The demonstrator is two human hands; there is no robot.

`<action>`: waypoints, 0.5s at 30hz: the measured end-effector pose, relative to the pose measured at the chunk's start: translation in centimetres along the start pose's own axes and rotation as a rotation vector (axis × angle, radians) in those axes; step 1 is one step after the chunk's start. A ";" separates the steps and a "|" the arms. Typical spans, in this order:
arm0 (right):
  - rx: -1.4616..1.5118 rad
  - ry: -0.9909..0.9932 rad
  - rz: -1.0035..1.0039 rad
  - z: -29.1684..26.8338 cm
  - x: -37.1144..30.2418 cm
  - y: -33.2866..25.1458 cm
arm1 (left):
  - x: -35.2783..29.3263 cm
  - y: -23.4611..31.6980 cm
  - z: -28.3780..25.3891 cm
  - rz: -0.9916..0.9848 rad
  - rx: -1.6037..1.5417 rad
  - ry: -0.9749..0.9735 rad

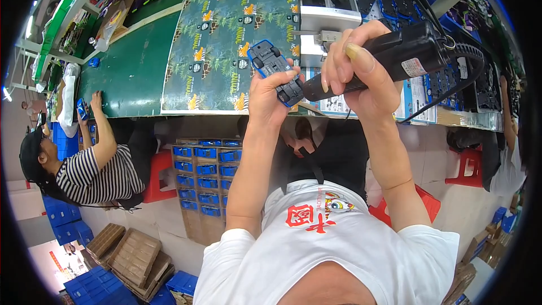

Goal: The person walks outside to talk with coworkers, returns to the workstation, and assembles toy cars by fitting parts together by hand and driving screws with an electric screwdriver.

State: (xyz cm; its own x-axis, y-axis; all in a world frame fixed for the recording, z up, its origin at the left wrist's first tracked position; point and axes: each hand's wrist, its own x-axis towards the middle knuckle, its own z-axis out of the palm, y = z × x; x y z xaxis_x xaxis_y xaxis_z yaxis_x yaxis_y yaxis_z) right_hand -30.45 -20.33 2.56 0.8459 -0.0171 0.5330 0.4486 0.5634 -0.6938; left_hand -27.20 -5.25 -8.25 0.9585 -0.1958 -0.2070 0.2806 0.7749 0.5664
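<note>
My left hand [267,97] grips a blue toy car [271,61], turned so that its black underside and wheels face up. Wrapped around a black electric screwdriver [403,51] is my right hand [370,76]. The screwdriver lies nearly level, its narrow end pointing left at the car's lower end. Whether the bit touches the car cannot be made out. A black coiled cord [471,59] runs from the tool's back end. Beneath the car lies a printed sheet [217,51] with a leaf and animal pattern.
A grey metal device [328,5] stands behind my hands. Several blue-and-black car parts [395,5] lie at the far right. On the left, a person in a striped top [101,175] works at the green bench [130,79]. A cardboard tray [206,178] of blue toy cars stands below the bench edge.
</note>
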 end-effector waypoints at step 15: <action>0.035 0.020 0.025 0.0 0.5 -0.7 | 0.7 -0.1 0.1 -0.051 0.019 -0.035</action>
State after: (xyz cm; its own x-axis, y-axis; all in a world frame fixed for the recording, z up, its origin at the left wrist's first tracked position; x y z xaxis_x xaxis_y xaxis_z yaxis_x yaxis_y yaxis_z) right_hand -30.34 -20.71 3.27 0.8625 -0.0184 0.5057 0.4169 0.5922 -0.6896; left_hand -26.57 -5.51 -8.37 0.9439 -0.2562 -0.2083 0.3300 0.7521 0.5705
